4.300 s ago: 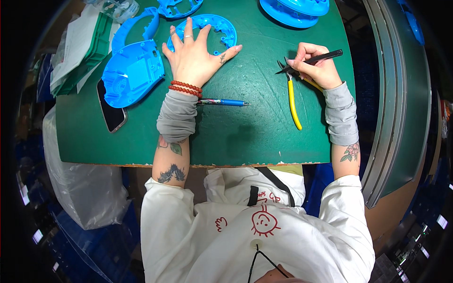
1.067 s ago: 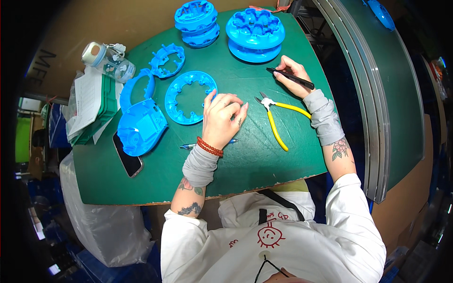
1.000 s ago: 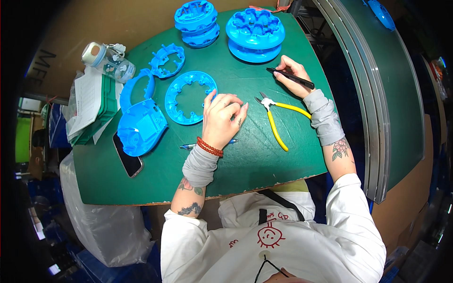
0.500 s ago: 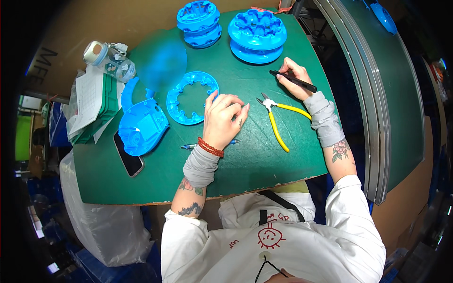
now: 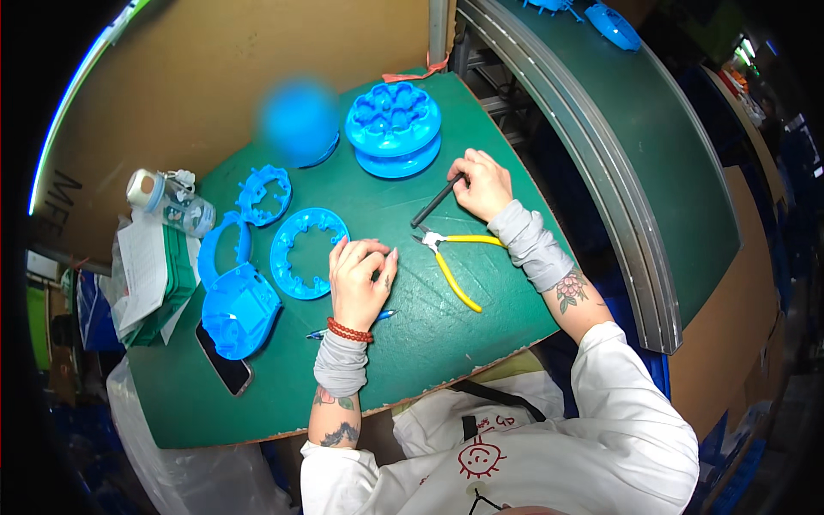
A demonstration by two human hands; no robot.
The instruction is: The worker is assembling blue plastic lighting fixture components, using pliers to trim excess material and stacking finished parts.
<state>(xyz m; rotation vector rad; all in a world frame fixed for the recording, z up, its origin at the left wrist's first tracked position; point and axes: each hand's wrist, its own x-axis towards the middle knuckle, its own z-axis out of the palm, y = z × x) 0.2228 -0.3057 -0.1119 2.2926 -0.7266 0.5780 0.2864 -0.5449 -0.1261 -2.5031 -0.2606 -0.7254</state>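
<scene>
My right hand (image 5: 483, 186) holds a black pen-like stick (image 5: 439, 199) by its upper end, its lower end close to the jaws of the yellow-handled cutting pliers (image 5: 455, 266). My left hand (image 5: 359, 276) has its fingers curled in at the right edge of a flat blue plastic ring (image 5: 283, 276). Whatever may be between those fingertips is hidden. A blue-and-clear pen (image 5: 318, 334) lies partly under my left wrist. Left of the ring rest a blue plastic housing (image 5: 245, 311), a curved blue band (image 5: 206, 259) and a smaller toothed ring (image 5: 246, 200).
Blue round parts are stacked (image 5: 393, 129) at the back of the green table (image 5: 429, 343), beside a blurred blue shape (image 5: 300, 124). A bottle (image 5: 180, 209), papers (image 5: 142, 266) and a phone (image 5: 230, 371) sit at the left. A metal rail (image 5: 601, 197) runs along the right.
The view has shifted, placing the table lower. My right hand has turned the black stick so that it slants down toward the pliers. My left hand stays by the ring.
</scene>
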